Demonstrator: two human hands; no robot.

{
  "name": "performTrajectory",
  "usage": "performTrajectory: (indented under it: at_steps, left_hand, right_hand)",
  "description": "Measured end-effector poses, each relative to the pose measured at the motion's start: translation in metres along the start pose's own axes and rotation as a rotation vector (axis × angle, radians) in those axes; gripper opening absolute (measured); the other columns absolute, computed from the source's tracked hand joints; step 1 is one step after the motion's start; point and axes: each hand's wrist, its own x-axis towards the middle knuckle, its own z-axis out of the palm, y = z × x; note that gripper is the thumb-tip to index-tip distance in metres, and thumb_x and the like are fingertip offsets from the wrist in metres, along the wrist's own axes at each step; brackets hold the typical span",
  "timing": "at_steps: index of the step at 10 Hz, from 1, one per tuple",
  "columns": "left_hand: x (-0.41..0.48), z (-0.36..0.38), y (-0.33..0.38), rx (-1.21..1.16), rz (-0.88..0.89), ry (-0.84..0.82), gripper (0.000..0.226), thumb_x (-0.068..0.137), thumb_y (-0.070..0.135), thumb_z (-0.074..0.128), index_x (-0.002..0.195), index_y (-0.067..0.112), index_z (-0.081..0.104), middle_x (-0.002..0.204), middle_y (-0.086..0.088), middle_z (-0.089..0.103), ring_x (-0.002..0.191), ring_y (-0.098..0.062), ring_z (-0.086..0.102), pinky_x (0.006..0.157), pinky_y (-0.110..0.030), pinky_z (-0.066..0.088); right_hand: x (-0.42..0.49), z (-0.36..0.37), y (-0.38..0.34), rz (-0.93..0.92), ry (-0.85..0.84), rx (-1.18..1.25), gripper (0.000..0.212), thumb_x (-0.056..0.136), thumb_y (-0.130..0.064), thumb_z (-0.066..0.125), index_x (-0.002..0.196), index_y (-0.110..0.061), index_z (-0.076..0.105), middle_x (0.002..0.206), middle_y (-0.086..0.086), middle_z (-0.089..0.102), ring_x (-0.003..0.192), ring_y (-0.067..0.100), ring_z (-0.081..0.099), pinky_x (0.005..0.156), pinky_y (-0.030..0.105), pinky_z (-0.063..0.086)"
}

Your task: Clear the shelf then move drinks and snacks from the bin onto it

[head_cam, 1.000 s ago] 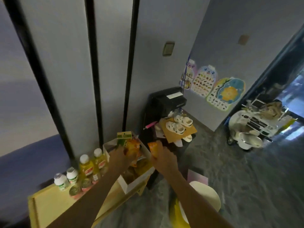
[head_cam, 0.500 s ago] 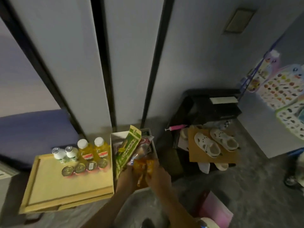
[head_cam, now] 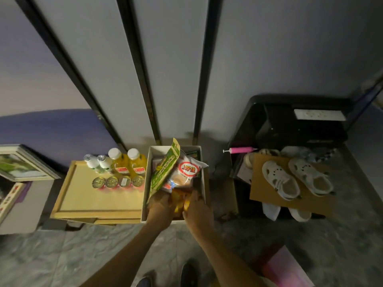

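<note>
Orange snack packets (head_cam: 179, 200), gripped by your left hand (head_cam: 160, 207) and right hand (head_cam: 197, 209) in the centre-frame bin (head_cam: 146, 183), await the shelf (head_cam: 93, 200).

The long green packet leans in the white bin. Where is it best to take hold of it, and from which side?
Probably pinch the green packet across its flat upper end, coming from above: that end sticks out over the bin rim, free. Its lower end is buried beside the left hand and the red-and-white bag.
</note>
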Motion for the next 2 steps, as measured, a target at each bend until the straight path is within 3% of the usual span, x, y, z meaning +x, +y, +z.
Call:
performTrajectory:
  at_steps: [1, 2]
  left_hand:
    - [-0.027, -0.037, 0.015, -0.033, 0.043, 0.054, 0.024, 0.105, 0.032, 0.048, 0.125, 0.023, 0.060, 0.121, -0.001, 0.064, 0.116, -0.030, 0.067, 0.093, -0.037, 0.053]
    - [-0.045, -0.070, 0.015, 0.035, 0.106, 0.094, 0.027, 0.109, 0.033, 0.048, 0.127, 0.019, 0.063, 0.119, -0.008, 0.072, 0.108, -0.036, 0.071, 0.084, -0.039, 0.054]
  right_hand:
    - [-0.010, -0.030, 0.000, -0.016, 0.002, 0.050, 0.065, 0.097, -0.057, 0.068, 0.149, -0.031, 0.039, 0.132, -0.003, 0.069, 0.118, 0.023, 0.070, 0.100, 0.041, 0.059]
    - [-0.018, -0.072, -0.003, -0.070, -0.036, 0.044, 0.058, 0.098, -0.051, 0.069, 0.144, -0.027, 0.043, 0.128, -0.003, 0.070, 0.118, 0.021, 0.070, 0.101, 0.043, 0.056]
